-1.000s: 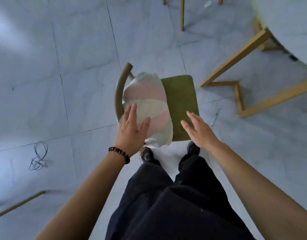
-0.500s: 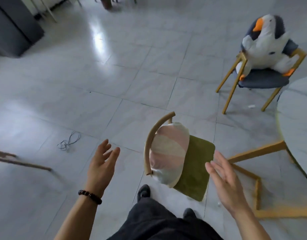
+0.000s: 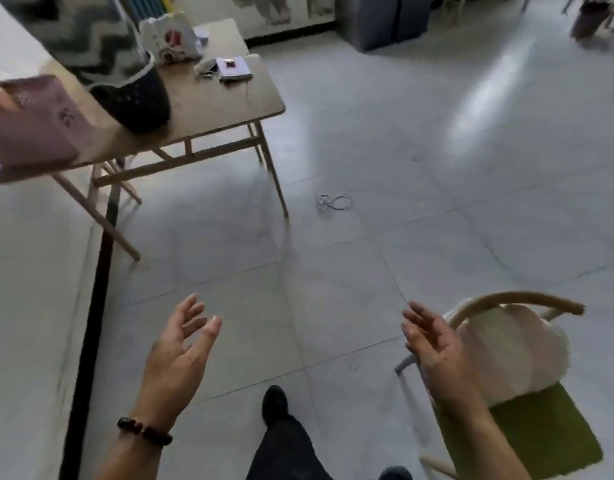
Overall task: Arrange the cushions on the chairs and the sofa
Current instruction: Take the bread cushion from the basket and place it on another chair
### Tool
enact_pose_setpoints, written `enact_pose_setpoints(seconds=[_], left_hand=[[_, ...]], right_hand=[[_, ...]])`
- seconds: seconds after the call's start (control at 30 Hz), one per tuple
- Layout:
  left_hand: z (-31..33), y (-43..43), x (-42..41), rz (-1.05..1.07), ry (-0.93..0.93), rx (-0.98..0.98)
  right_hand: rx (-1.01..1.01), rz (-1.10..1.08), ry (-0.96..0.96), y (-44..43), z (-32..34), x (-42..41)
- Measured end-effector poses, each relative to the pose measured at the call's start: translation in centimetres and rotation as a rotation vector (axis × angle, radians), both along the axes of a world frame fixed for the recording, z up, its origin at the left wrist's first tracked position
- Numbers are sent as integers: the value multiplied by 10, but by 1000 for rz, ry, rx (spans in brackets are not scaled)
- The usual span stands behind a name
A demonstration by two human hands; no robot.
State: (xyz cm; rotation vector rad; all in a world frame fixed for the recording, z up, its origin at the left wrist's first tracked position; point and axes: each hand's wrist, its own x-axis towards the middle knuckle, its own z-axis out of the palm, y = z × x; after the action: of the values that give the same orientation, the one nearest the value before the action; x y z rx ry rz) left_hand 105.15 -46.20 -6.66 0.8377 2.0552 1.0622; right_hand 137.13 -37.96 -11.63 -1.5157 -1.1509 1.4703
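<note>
Writing: pale marks on the purple cushion (image 3: pixel 31 126), too blurred to read. Red print on the white bag (image 3: pixel 170 39) is also illegible. No brand is legible anywhere.

Hidden or cut off: the purple cushion runs out of frame at the left edge and overhangs the near end of the table (image 3: pixel 208 109). A basket (image 3: pixel 135 98) on the table holds a zigzag-patterned textile (image 3: pixel 87 32); motion blur leaves it unclear what it is. Small flat items (image 3: pixel 234 67) lie at the table's far end, details lost. The chair (image 3: pixel 541 434) is cropped at the bottom right.

Striped cushion (image 3: pixel 506 351): on the chair's green seat, standing on edge and leaning against the curved back rail. Its broad face is turned toward the seat front and its width runs along the rail. The right wrist covers its left edge.

Left hand (image 3: pixel 175 355): empty, fingers spread and relaxed, palm inward, over the floor; bead bracelet (image 3: pixel 144 433) at the wrist.

Right hand (image 3: pixel 437 355): empty, fingers loosely extended, just beside the chair rail; contact cannot be judged.

A cable (image 3: pixel 333 201) lies on the floor beyond the hands.
</note>
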Motion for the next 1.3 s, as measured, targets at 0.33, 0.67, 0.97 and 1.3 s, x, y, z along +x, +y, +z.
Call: enact_pose_setpoints(seconds=[0.33,0.67,0.97,1.3], left_hand=[[-19,-95,-215,495,-119,82],[-17,-40,-379,540,-64,120],[-37,102,-580,531,-16,4],[4,200,-811,599,82,107]], right_hand=[[196,539,-146,45,7,-298],[284,654,-151,104,6,-476],[231,669,-129,251,-36,-702],[360,800,-141,364,27,-980]])
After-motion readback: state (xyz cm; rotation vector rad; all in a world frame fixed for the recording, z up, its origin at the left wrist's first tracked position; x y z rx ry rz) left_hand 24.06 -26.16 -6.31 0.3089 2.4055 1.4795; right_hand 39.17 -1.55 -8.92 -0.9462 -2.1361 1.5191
